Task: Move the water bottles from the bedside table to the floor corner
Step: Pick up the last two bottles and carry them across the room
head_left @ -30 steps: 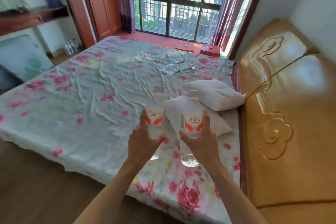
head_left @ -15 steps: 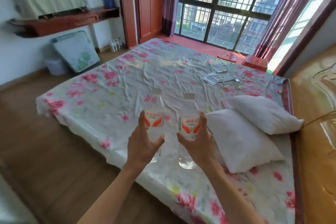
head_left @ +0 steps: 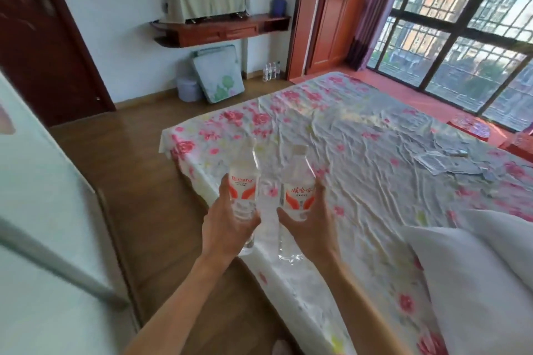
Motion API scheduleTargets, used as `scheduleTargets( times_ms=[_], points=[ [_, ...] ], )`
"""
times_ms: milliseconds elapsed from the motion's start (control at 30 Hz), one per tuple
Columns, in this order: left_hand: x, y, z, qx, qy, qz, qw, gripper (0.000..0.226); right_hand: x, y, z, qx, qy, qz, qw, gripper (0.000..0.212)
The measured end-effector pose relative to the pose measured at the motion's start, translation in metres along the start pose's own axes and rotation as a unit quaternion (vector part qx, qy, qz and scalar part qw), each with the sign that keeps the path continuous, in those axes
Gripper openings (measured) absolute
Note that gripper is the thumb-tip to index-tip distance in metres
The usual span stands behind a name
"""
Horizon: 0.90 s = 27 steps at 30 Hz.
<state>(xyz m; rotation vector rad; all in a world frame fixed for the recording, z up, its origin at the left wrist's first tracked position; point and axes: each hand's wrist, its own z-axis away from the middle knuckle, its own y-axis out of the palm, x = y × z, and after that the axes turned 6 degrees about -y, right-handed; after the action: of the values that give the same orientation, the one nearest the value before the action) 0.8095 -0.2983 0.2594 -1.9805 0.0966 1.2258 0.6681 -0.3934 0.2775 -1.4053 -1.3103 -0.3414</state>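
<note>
Two hands [head_left: 227, 228] grip water bottles [head_left: 298, 196]; one label reads 娃哈哈.

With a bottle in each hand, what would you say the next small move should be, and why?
Probably a step forward along the floor beside the bed, toward the far corner. The left hand grips the left bottle and the right hand the right bottle, both upright; the corner bottles stand on the floor far across the room.

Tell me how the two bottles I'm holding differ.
The left bottle is held by the left hand; the right bottle by the right hand. The left bottle's label shows Latin-style lettering, the right bottle's Chinese characters. Both are clear, roughly upright, with red-and-white labels.
</note>
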Motion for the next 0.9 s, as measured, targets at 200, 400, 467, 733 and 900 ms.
scheduleTargets(
  times_ms=[200,400,467,733,900],
  points=[
    [0.035,-0.030,-0.029,-0.051,-0.071,0.016,0.996,0.101,0.018,0.065,-0.041,0.063,-0.032,-0.003,0.998,0.097],
    [0.054,-0.056,-0.068,-0.118,-0.095,-0.004,0.988,0.098,0.031,0.129,-0.091,0.111,-0.065,-0.024,0.991,0.098],
    [0.062,-0.062,-0.088,-0.140,-0.107,-0.018,0.984,0.098,0.036,0.151,-0.111,0.135,-0.072,-0.028,0.988,0.096],
    [0.105,-0.074,-0.172,-0.191,-0.160,-0.058,0.967,0.094,0.042,0.228,-0.193,0.228,-0.106,-0.057,0.966,0.104],
    [0.128,-0.079,-0.212,-0.211,-0.194,-0.077,0.955,0.095,0.051,0.262,-0.232,0.263,-0.139,-0.061,0.953,0.101]
  ],
)
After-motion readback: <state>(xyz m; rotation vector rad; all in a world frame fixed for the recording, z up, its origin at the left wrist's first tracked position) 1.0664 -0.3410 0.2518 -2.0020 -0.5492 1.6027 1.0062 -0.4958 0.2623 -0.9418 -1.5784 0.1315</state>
